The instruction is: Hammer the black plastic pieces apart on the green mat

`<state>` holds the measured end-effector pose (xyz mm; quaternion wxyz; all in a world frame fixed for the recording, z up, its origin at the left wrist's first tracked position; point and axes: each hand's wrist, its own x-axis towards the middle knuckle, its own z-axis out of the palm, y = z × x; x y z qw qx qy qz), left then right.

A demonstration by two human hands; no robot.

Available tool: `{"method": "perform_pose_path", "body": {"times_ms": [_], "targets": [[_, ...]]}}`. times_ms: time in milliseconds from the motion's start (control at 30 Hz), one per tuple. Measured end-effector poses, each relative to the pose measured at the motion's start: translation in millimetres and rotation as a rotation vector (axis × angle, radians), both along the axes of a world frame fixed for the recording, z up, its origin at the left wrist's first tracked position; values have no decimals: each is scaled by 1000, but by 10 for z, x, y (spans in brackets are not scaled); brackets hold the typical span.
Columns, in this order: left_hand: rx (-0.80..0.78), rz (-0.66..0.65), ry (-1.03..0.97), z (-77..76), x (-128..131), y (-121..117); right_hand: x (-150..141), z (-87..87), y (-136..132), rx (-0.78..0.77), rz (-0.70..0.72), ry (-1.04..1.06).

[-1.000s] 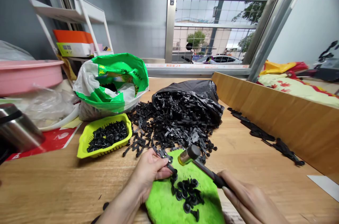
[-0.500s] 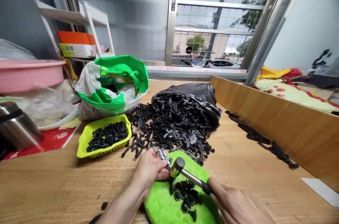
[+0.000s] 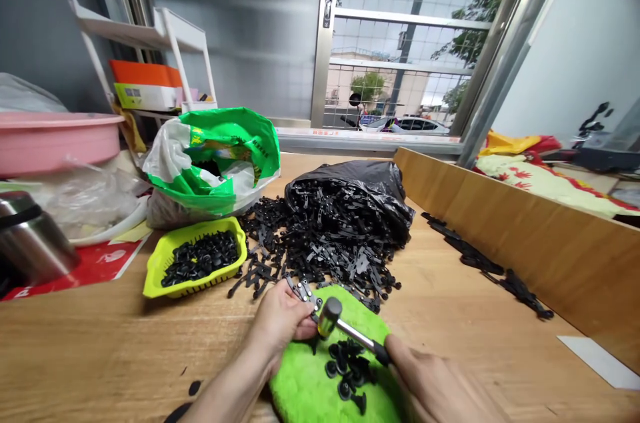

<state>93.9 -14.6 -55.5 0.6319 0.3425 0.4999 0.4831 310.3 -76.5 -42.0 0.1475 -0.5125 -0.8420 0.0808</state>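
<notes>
Pinched in my left hand (image 3: pixel 283 316) is a dark jointed linkage piece (image 3: pixel 305 293) with round silvery rivets, held over the far left edge of a fuzzy green cushion (image 3: pixel 300 383). My right hand (image 3: pixel 425 369) grips a small mallet (image 3: pixel 355 333) by its black handle. The mallet's dark head, with a yellowish lower end, is right beside the left fingertips and the linkage; whether it touches them I cannot tell. Several black round-headed plugs (image 3: pixel 350 369) lie loose on the cushion below the mallet.
Beyond the cushion, black linkage parts (image 3: pixel 345 256) spill from a black plastic bag (image 3: pixel 370 176). A yellow basket (image 3: pixel 160 283) of black plugs stands left, before a green-and-white sack (image 3: pixel 265 136). A steel flask (image 3: pixel 40 243) is far left. A wooden board (image 3: pixel 500 203) borders the right, with black strips (image 3: pixel 480 256) along it.
The view has shifted slightly. The mallet head has moved a little left and stays close to the left fingertips. Both hands keep their holds.
</notes>
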Motion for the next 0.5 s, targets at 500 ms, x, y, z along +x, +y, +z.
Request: {"method": "perform_pose_path", "body": {"times_ms": [500], "targets": [[14,-82,-7,114,-33,-59,183,14,-61,36,-26,391]]}}
